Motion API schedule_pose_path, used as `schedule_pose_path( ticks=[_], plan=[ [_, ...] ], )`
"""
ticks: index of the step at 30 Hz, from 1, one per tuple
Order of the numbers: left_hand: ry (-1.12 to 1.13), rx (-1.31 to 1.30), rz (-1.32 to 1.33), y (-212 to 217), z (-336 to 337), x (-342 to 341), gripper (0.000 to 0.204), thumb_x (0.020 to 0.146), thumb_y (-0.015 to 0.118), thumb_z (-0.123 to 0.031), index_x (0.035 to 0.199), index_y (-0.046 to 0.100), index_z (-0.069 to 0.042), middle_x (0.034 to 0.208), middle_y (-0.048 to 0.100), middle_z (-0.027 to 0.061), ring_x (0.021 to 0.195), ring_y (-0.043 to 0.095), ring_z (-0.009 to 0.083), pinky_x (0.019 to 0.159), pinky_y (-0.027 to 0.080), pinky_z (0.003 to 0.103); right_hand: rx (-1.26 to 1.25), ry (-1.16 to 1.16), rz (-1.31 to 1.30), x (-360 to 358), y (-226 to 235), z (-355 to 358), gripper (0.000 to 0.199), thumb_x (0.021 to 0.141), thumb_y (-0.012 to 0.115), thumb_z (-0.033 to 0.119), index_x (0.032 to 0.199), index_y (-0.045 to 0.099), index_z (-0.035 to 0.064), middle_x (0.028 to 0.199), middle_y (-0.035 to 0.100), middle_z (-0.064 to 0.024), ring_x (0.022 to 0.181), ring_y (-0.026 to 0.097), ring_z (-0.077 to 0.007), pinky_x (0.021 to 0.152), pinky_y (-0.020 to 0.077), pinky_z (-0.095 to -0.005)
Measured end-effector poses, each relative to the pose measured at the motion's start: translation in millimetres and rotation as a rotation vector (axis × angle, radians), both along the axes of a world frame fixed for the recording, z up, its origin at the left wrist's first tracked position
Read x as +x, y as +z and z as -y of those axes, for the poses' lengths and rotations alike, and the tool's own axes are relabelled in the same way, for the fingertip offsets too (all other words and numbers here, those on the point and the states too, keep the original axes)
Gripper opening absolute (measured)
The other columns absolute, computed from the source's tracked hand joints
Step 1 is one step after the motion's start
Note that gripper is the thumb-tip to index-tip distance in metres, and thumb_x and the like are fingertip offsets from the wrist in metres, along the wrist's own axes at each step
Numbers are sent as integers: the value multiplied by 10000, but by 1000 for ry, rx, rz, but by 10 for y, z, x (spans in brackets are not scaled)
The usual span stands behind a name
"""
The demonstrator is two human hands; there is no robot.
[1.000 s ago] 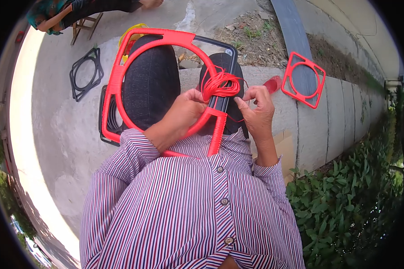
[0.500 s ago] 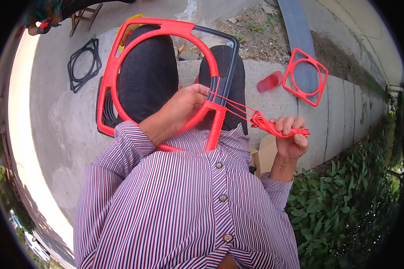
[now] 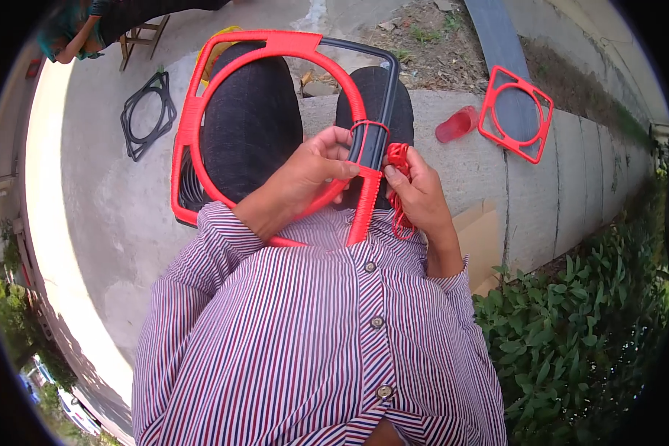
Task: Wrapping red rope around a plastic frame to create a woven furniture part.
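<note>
On my lap lies a square frame with a ring inside (image 3: pixel 293 40), mostly wrapped in red cord, with bare black tubing (image 3: pixel 392 83) at its upper right. My left hand (image 3: pixel 316 172) grips the ring's right side, thumb by the edge of the red wrapping and some fingers hidden beneath. A loop of red cord crosses the bare black bars just above that thumb. Close to the frame's right side, my right hand (image 3: pixel 421 195) pinches a bundle of red cord (image 3: pixel 399 157), whose lower strands hang beside my shirt.
A fully red frame (image 3: pixel 516 114) rests on a grey board (image 3: pixel 502 44) at right, near a red slipper (image 3: pixel 457 125). A black frame (image 3: pixel 148 115) lies on the concrete at left. Cardboard (image 3: pixel 477 238) and a leafy bush (image 3: pixel 550 334) are at lower right. Another person (image 3: pixel 78 37) is at far left.
My right hand has come left to the frame with the cord bundle, which was stretched out to the right. The cord now loops across the black bars. My left thumb has moved onto the ring.
</note>
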State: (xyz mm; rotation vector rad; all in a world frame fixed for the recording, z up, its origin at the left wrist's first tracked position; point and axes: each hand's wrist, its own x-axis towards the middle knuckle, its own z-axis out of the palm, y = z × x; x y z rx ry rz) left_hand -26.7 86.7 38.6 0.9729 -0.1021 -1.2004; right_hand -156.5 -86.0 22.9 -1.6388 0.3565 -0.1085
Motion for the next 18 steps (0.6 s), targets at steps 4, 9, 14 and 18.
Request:
schedule_pose_path(
  ticks=[4,9,14,18],
  plan=[
    [-3,25,-7,-18,-24,16,299,805,637,50,1049,494,-48,809,622,71,557,591,133,434,495,248,182,-57,-81,-183,196,176,141,905,589,124,1008,545,38,742,594,-28,530,465,-43,485,362,-190],
    [19,38,-5,-77,-45,32,190,826,636,46,937,512,-44,762,615,80,579,614,144,433,525,257,617,-389,183,-531,466,410,131,853,562,5,978,525,17,592,451,13,427,344,-34,402,270,-189],
    [33,152,-57,-120,-14,43,157,834,649,24,843,506,-40,725,606,92,555,611,172,410,517,290,840,-256,362,-487,719,96,151,805,522,-31,951,502,3,552,398,7,384,272,-37,383,255,-206],
    [5,170,54,-167,-8,33,260,814,706,-40,1002,531,-2,826,613,141,671,638,197,527,538,294,954,-138,381,-330,998,-46,220,767,546,76,956,487,-23,586,423,-33,422,361,-100,409,319,-244]
  ],
)
